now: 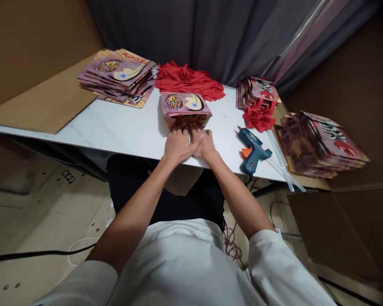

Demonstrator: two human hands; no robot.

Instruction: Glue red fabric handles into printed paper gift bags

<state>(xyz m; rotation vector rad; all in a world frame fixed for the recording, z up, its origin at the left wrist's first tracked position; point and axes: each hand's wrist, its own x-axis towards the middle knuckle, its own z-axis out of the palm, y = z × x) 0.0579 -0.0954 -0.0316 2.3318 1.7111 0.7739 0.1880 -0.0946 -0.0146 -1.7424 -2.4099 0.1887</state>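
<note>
Frame centre: left hand (178, 143) and right hand (207, 143) at the printed box (187, 103) (whether fingers (179, 128) grasp it, we cannot tell).

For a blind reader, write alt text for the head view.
The left hand and right hand are at the open near end of a patterned box on a white table; red fabric lies behind it, a blue glue gun to the right.
</note>
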